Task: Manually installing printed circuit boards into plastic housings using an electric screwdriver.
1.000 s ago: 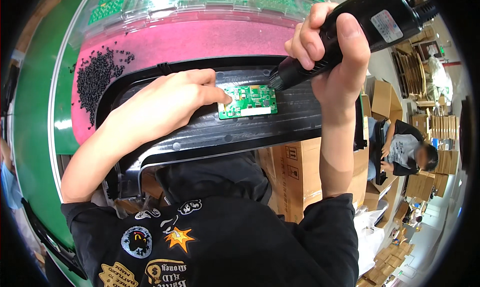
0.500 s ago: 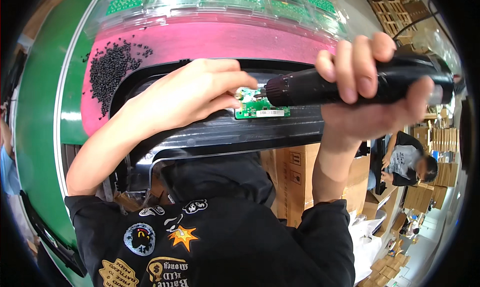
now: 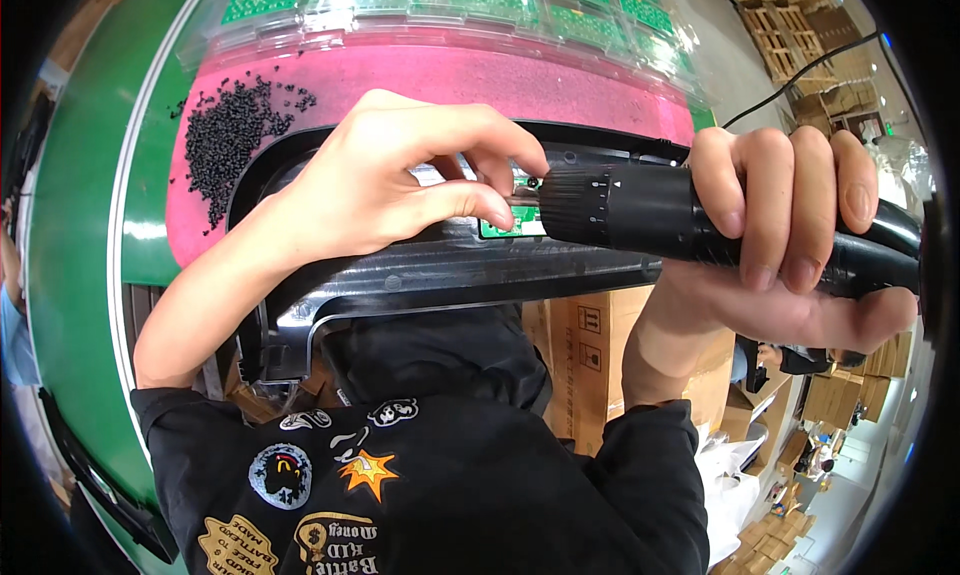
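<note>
My right hand [image 3: 790, 215] is wrapped round a black electric screwdriver [image 3: 640, 205], held almost level with its ribbed nose pointing left. Its metal bit [image 3: 524, 201] reaches over a green circuit board [image 3: 497, 228], which lies in a long black plastic housing [image 3: 430, 275]. From the left, my left hand [image 3: 400, 175] curls its thumb and index finger about the bit's end. Whatever is between these fingertips is too small to make out. The screwdriver's nose and my left fingers cover most of the board.
Small black screws [image 3: 230, 140] lie heaped on the pink mat [image 3: 420, 85], left of the housing. Behind stand clear plastic trays [image 3: 400, 25] with several green boards. Cardboard boxes [image 3: 590, 365] stand below the bench at right. A black cable [image 3: 800, 75] hangs at the upper right.
The screwdriver has come lower and nearer, its nose now covering more of the board. My left thumb and index finger have closed in around the bit.
</note>
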`<state>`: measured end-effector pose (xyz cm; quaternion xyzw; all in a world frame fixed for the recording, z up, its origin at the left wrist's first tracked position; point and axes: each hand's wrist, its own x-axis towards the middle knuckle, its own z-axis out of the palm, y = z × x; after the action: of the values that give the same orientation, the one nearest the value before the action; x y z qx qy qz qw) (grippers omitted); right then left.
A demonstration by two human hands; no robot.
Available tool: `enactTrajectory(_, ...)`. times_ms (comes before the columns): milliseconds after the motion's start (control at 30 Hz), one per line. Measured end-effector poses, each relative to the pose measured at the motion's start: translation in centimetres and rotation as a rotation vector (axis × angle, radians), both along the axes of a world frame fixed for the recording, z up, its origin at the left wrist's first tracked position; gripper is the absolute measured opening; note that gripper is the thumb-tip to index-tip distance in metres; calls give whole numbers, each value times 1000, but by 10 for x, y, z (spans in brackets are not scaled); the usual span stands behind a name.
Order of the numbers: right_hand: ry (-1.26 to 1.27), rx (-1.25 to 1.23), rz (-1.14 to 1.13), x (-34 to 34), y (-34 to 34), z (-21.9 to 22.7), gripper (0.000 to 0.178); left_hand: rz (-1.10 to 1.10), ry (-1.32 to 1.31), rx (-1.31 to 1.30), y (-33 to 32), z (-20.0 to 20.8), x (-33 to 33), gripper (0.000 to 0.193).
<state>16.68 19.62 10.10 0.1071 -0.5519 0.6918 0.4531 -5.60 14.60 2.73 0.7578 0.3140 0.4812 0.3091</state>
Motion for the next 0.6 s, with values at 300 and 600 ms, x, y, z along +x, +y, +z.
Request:
enactTrajectory(300,34,82,27,-3,3,-4,43,-179,56,-162,1,0,-3,14)
enactTrajectory(600,-210,226,-14,-17,6,-3,61,259,316,277,3,3,-3,8)
